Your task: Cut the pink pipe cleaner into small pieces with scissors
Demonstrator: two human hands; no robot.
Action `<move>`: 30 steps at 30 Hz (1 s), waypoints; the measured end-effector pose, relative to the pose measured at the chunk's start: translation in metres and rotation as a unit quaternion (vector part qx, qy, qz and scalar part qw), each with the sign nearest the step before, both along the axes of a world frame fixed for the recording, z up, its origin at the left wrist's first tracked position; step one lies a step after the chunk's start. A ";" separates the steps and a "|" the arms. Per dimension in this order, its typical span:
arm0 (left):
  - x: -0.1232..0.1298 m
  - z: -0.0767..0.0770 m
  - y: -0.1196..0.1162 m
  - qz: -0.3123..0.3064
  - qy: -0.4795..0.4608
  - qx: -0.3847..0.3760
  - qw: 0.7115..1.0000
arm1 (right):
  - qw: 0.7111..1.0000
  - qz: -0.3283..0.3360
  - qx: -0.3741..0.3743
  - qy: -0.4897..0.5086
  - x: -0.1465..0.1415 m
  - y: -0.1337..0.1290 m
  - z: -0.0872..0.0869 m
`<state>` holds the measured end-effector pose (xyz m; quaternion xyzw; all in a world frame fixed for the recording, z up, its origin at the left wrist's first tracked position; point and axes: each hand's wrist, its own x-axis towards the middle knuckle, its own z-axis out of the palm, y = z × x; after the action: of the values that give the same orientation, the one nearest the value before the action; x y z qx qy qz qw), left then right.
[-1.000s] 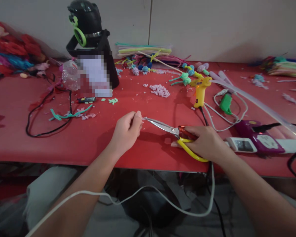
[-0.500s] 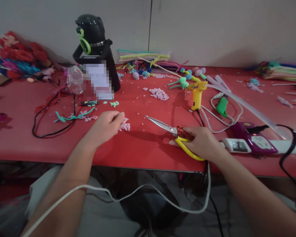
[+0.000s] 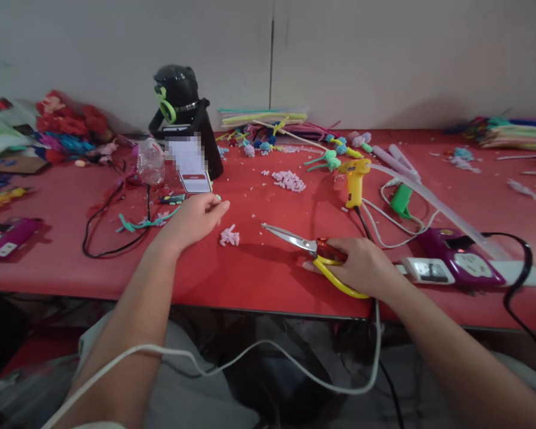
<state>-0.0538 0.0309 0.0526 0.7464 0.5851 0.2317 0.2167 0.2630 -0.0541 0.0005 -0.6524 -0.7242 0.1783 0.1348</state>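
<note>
My right hand [image 3: 360,265] is wrapped round the yellow and red handles of a pair of scissors [image 3: 295,239]. The blades are closed and point left over the red table [image 3: 268,280]. To the left, my left hand [image 3: 199,217] has its fingers pressed together, with a small light green bit showing at the fingertips. Just below and right of it lies a small heap of cut pink pieces [image 3: 230,236]. Farther back sits a larger heap of pink pieces [image 3: 289,180].
A black bottle [image 3: 209,143] with a phone [image 3: 194,164] leaning on it stands behind my left hand. At the right are a yellow glue gun [image 3: 355,182], a green tool [image 3: 401,199] and a purple power strip [image 3: 462,256]. Bundled fuzzy stems [image 3: 263,118] lie along the wall.
My left hand has moved up and away from the small pink heap, which now shows whole. The scissors stay in my right hand. The camera view has shifted a little.
</note>
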 end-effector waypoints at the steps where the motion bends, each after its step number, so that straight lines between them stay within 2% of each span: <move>1: 0.005 0.003 0.009 -0.014 -0.011 0.007 1.000 | 1.000 0.000 -0.012 -0.006 -0.001 0.001 0.002; 5: 0.035 0.007 0.054 -0.060 0.003 0.043 0.997 | 0.999 -0.012 -0.032 -0.039 -0.006 0.002 0.009; 9: 0.057 -0.002 0.105 -0.085 0.065 0.074 0.991 | 0.999 -0.006 -0.029 -0.041 -0.008 -0.001 0.013; 14: 0.072 -0.019 0.149 -0.055 0.117 0.050 0.990 | 0.999 0.001 -0.022 -0.047 -0.009 -0.003 0.015; 22: 0.087 -0.031 0.179 -0.023 0.165 0.026 0.986 | 0.998 -0.011 -0.022 -0.054 -0.011 0.000 0.013; 30: 0.095 -0.029 0.182 -0.019 0.191 0.014 0.981 | 0.998 -0.013 -0.017 -0.060 -0.012 0.000 0.010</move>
<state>0.0416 0.2132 0.0241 0.7905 0.5985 0.0886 0.0946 0.2514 -0.0544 0.0100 -0.6735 -0.7194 0.1489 0.0823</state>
